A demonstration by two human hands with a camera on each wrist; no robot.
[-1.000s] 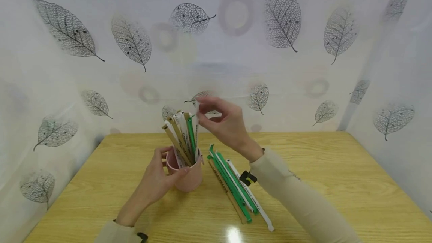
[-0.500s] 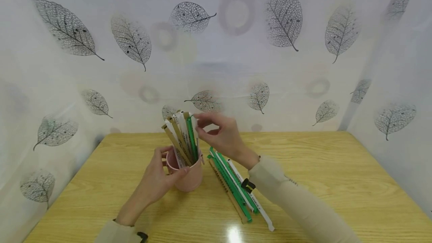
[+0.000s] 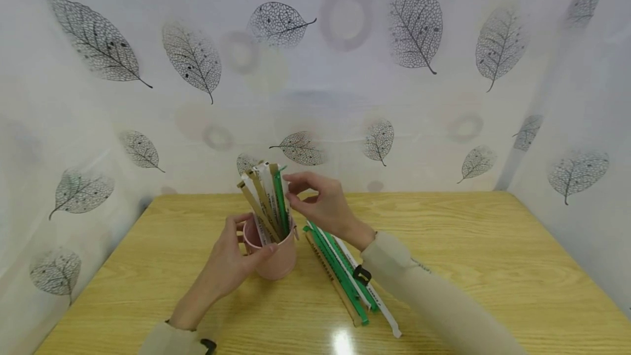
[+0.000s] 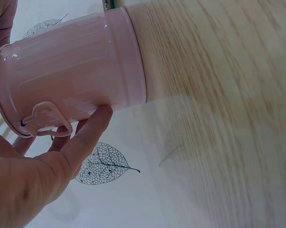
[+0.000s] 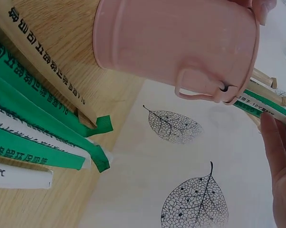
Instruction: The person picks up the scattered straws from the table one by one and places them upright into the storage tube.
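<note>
A small pink bucket (image 3: 280, 261) with loop handles stands upright on the table, holding several paper-wrapped straws (image 3: 261, 201) in brown, white and green that lean out over its rim. My left hand (image 3: 228, 264) grips the bucket from the left, thumb at the near rim and fingers around the far side. At the bucket's right, my right hand (image 3: 322, 201) pinches the upper part of a white wrapped straw (image 5: 269, 108) between thumb and fingers. That straw's lower end is hidden inside the bucket, beside a green straw (image 3: 280, 196).
Right of the bucket, under my right forearm, lies a loose bundle of wrapped straws: green ones (image 3: 340, 273), a brown one (image 3: 329, 275) and white ones (image 3: 389, 314). The wooden table (image 3: 172, 245) ends at a leaf-printed cloth backdrop (image 3: 345, 86).
My right hand has moved down, lowering the white straw deeper into the bucket among the others. My left hand stays on the bucket.
</note>
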